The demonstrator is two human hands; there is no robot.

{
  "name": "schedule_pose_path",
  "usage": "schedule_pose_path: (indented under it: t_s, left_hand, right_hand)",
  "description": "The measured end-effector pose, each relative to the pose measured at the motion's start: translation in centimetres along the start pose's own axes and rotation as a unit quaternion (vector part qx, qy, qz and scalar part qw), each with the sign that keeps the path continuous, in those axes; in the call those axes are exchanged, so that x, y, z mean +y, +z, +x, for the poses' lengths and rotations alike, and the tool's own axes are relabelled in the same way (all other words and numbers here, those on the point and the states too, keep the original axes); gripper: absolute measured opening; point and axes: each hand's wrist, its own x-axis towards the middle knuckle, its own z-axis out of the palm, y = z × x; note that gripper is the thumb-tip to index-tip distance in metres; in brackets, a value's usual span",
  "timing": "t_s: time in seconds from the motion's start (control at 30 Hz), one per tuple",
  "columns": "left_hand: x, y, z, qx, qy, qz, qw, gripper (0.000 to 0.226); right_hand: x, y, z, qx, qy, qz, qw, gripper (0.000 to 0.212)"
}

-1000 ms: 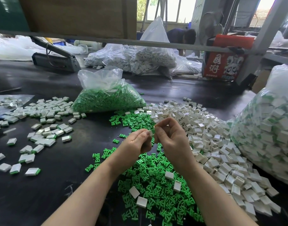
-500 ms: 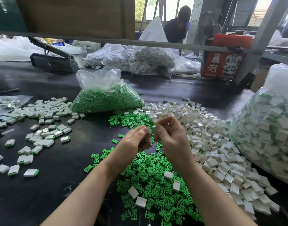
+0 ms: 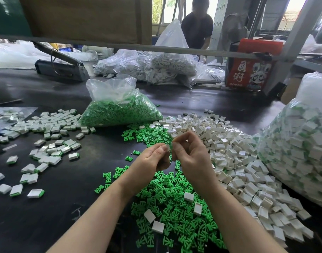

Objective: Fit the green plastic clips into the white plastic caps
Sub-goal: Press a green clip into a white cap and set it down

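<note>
Left hand (image 3: 153, 157): I pinch a white cap (image 3: 168, 147) between thumb and fingertips, at the centre of the frame.
Right hand (image 3: 190, 154): fingers closed narrow on a green clip (image 3: 171, 147), only a sliver showing, pressed against the cap.
Doing it well: I judge the clip should go in square to the cap's open side, pushed straight until it seats, not skewed.
Loose stock: green clips (image 3: 174, 203) heaped below my wrists on the bench (image 3: 56, 207); white caps (image 3: 235, 161) piled to the right.
Finished pieces (image 3: 50, 143): scattered at left.
Bag, upper centre (image 3: 118, 110): green clips.
Bag, right edge (image 3: 299, 147): white pieces showing green, apparently assembled.
Far bags (image 3: 167, 66): white parts.
</note>
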Motion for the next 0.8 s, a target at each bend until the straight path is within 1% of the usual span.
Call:
schedule_pose_path:
  t_s: [0.17, 0.27, 0.33, 0.4, 0.43, 0.47, 0.6, 0.67, 0.73, 0.8]
  left_hand:
    - [-0.29, -0.19, 0.08, 0.004, -0.001, 0.012, 1.0, 0.032]
    - [-0.43, -0.25, 0.16, -0.003, -0.001, 0.024, 1.0, 0.028]
    - [-0.39, -0.18, 0.24, -0.005, -0.001, 0.044, 0.999, 0.027]
    - [-0.36, -0.06, 0.33, -0.003, 0.007, 0.097, 0.995, 0.028]
    - [-0.35, -0.03, 0.33, -0.003, 0.013, 0.129, 0.992, 0.029]
    - [-0.33, -0.03, 0.31, -0.003, 0.02, 0.16, 0.987, 0.031]
    - [-0.13, -0.07, 0.15, -0.011, 0.038, 0.234, 0.971, 0.033]
    - [-0.24, 0.04, 0.18, -0.01, 0.045, 0.269, 0.962, 0.032]
    - [-0.44, 0.17, 0.17, -0.007, 0.044, 0.285, 0.958, 0.03]
    - [-0.58, 0.19, 0.15, -0.005, 0.032, 0.282, 0.959, 0.029]
  right_hand:
    - [0.19, -0.12, 0.03, -0.021, 0.007, -0.011, 1.0, 0.012]
    - [0.27, -0.31, 0.12, -0.033, 0.048, -0.018, 0.998, 0.005]
    - [0.41, -0.47, 0.17, -0.051, 0.073, -0.105, 0.991, 0.01]
    - [0.61, -0.6, 0.16, -0.08, 0.071, -0.23, 0.967, 0.02]
    - [0.63, -0.59, 0.13, -0.092, 0.067, -0.272, 0.955, 0.025]
    - [0.57, -0.57, 0.07, -0.099, 0.065, -0.292, 0.949, 0.029]
    - [0.38, -0.6, -0.11, -0.102, 0.066, -0.282, 0.952, 0.039]
    - [0.47, -0.5, -0.2, -0.112, 0.061, -0.302, 0.945, 0.042]
    - [0.65, -0.25, -0.45, -0.127, 0.053, -0.344, 0.929, 0.044]
    - [0.82, 0.02, -0.7, -0.126, 0.046, -0.361, 0.923, 0.046]
